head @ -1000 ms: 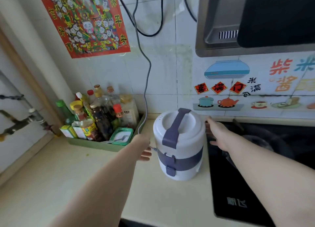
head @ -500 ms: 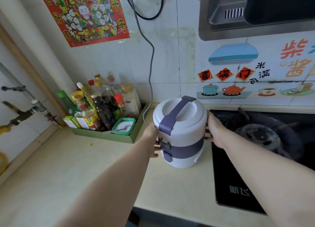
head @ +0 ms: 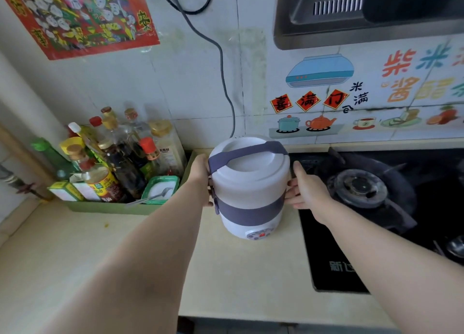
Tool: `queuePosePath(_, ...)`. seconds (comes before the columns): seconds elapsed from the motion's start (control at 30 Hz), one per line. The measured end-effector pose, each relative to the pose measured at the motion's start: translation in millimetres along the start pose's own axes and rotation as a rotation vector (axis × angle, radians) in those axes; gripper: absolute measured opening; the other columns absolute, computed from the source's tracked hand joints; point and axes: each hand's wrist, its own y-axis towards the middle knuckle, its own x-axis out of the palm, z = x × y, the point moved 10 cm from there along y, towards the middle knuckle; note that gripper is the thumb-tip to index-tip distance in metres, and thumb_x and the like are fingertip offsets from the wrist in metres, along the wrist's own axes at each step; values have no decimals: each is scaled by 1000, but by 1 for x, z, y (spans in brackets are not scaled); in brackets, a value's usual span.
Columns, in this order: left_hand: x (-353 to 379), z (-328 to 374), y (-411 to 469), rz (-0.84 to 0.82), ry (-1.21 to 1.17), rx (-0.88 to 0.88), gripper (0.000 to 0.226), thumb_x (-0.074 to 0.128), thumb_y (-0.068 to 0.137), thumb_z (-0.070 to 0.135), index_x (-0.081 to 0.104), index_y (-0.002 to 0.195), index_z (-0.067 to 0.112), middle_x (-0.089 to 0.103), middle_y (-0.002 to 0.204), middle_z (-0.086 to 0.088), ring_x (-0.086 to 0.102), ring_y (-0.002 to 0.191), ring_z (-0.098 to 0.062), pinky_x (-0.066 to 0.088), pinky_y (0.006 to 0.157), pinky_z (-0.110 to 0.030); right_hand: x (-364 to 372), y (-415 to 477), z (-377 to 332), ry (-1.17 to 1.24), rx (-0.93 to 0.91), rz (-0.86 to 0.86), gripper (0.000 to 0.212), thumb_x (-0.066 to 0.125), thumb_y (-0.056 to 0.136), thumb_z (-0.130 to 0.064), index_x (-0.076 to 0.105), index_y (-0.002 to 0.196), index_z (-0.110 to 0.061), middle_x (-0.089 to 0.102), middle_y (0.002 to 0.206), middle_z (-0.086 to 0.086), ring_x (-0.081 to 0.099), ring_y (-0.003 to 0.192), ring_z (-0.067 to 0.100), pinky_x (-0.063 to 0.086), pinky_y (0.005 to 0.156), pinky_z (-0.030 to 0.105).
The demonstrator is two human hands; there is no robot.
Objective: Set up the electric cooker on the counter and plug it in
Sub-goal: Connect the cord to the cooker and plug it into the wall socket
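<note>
Where the beige counter (head: 100, 258) meets the wall on the far left, a green tray (head: 105, 207) sits packed with sauce bottles (head: 118, 173), and a tub of white powder (head: 160, 188) at its front corner has a spoon (head: 150, 198) poking out. Up above, a red poster (head: 75, 17) on the tiles.

Moving along, here's the left hand (head: 200, 178), arm stretched right out, palm against the left flank of the electric cooker (head: 248, 183), fingers curled round the body with the tips peeking out by the side latch. And the cooker itself: white, purple band round the middle, purple handle across the lid, dial panel facing us, upright over the counter between the tray and the hob. Base down or just off the surface? Can't tell from here.

A grey cord (head: 223, 77) drops down the wall and vanishes behind the lid. On the other side the right hand (head: 308, 190) clamps in, thumb up along the cooker's wall, fingers curled against the band. Further right, the black gas hob (head: 331, 245) with its burner (head: 359, 185), and the range hood (head: 326, 32) overhead.
</note>
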Motion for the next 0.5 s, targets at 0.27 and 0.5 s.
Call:
queuePosePath(0.27,-6,-43,10,-82,24,-75,57,38,85,68,63,90,17,59,109,-7,51,110,-34,27,103,-65,31,-4,0,271,66,-62,42,23,101,-43,55,115,-20,53,108,2,45,101,17,34,91,34)
queuePosePath(0.5,1,-40,-12,-54,-71,-92,42,44,86,60,59,79,21,61,81,-3,55,85,-28,41,103,-54,40,-12,0,231,89,-106,48,25,98,-52,55,113,-19,62,101,7,57,96,25,43,90,37)
